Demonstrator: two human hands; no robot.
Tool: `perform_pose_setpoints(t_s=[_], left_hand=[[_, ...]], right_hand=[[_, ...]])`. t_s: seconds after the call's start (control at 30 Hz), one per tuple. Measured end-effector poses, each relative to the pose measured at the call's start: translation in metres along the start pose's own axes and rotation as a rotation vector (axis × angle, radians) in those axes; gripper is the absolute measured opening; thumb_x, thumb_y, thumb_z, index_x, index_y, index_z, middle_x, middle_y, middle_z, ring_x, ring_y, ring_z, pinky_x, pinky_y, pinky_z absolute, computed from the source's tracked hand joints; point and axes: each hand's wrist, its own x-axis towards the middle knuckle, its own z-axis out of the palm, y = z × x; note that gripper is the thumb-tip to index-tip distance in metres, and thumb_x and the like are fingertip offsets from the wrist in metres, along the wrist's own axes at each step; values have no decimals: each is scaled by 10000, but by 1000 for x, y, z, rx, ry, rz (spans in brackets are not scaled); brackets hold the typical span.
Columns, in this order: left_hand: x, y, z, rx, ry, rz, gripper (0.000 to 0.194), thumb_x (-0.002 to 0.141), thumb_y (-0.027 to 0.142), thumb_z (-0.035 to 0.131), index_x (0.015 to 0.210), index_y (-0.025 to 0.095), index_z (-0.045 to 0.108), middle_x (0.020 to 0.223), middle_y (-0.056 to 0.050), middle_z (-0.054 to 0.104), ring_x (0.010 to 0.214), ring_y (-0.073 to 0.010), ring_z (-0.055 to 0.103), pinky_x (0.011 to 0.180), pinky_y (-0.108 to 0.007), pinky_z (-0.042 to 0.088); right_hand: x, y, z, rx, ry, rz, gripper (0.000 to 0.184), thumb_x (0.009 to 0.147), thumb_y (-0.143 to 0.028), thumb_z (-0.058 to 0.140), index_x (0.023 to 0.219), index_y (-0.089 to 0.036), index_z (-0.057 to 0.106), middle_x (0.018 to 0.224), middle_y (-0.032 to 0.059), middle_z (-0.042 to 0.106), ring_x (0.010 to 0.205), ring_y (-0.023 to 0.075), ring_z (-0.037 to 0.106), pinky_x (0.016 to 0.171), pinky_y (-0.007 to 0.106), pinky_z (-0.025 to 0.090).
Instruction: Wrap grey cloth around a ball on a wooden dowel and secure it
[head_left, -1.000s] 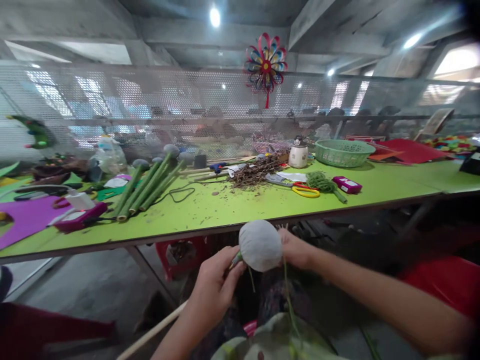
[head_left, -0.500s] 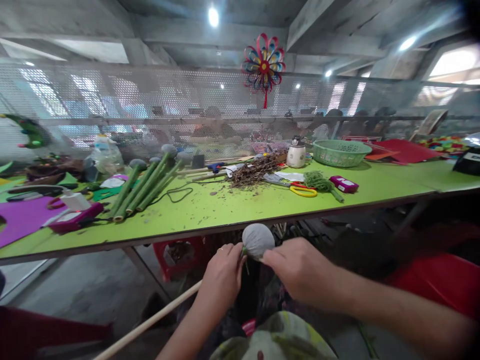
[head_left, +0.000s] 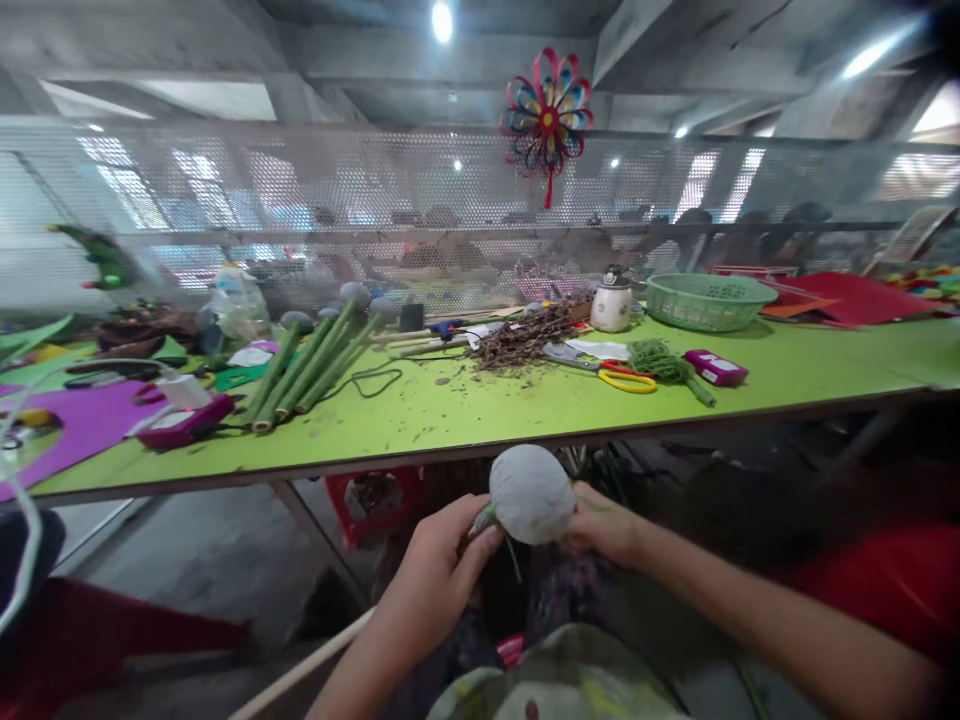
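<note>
A grey-white cloth-covered ball (head_left: 531, 493) sits on the end of a pale wooden stick (head_left: 300, 668) that slants down to the lower left. My left hand (head_left: 442, 566) pinches the neck just under the ball, where green wrap shows. My right hand (head_left: 604, 522) is closed against the ball's right side, partly hidden behind it. A thin green thread hangs below the ball. Both hands are below the near edge of the green table (head_left: 450, 415).
On the table lie several green-wrapped sticks with grey heads (head_left: 311, 360), a pile of brown twigs (head_left: 521, 342), yellow-handled scissors (head_left: 626, 378), a coil of green cord (head_left: 660, 360), a green basket (head_left: 709, 300), a white jar (head_left: 613, 303) and purple sheet (head_left: 82, 425). A red stool (head_left: 375, 500) stands beneath.
The ball has come back up and closer. My right hand moved from in front of the ball to its right side. The camera has panned slightly left.
</note>
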Motion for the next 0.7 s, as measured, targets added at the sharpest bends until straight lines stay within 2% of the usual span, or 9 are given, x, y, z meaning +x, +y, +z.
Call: perform_pose_setpoints(t_s=[0.1,0.2,0.37,0.47,0.53,0.6,0.67,0.7], left_hand=[[9,-14,0,-65,94,-118,328,865,297,496,1131,155,626,986,-67,693,900,-198,618,815,-282,460],[13,-27,-5,-89,179,-187,365,845,326,513,1120,119,636,970,-69,708,897,-214,625,819,-293,464],[12,-34,-30,-76,279,-200,380,812,386,550,1046,113,675,935,-55,720,877,-231,629,804,-300,477],[13,-33,-44,-75,307,-182,375,796,396,573,1025,121,686,927,-54,720,890,-240,627,830,-318,479],[15,-30,-49,-94,302,-167,365,789,396,586,1019,133,690,913,-50,720,885,-239,625,840,-328,478],[19,-27,-47,-137,244,-145,348,793,379,590,1024,140,693,911,-51,717,889,-233,622,854,-326,469],[23,-22,-39,-189,135,-127,325,804,347,584,1034,146,694,916,-53,714,891,-224,616,848,-308,462],[25,-19,-33,-212,70,-126,313,810,329,576,1037,148,694,904,-49,713,881,-218,614,828,-295,463]], right_hand=[[-21,20,14,123,102,60,406,823,-514,521,708,-129,579,404,-105,285,374,53,228,404,191,237],[-36,28,12,127,125,120,424,798,-539,556,705,-127,604,408,-93,314,385,53,243,417,192,207],[-54,40,-16,1,140,198,446,803,-557,530,683,-138,625,449,-52,409,392,64,296,415,198,205],[-61,67,-47,-61,176,224,446,785,-570,530,692,-149,649,455,-37,432,392,83,340,430,219,280],[-65,93,-71,-117,248,244,430,781,-558,524,700,-160,665,466,-15,464,416,116,409,457,256,342],[-66,113,-89,-260,280,299,379,722,-531,581,640,-173,676,518,41,553,485,186,520,506,326,419],[-61,116,-93,-464,386,249,273,616,-452,690,645,-181,705,730,121,662,753,297,619,719,435,475],[-54,109,-88,-522,478,202,271,578,-421,722,701,-180,724,876,154,678,911,342,604,845,477,441]])
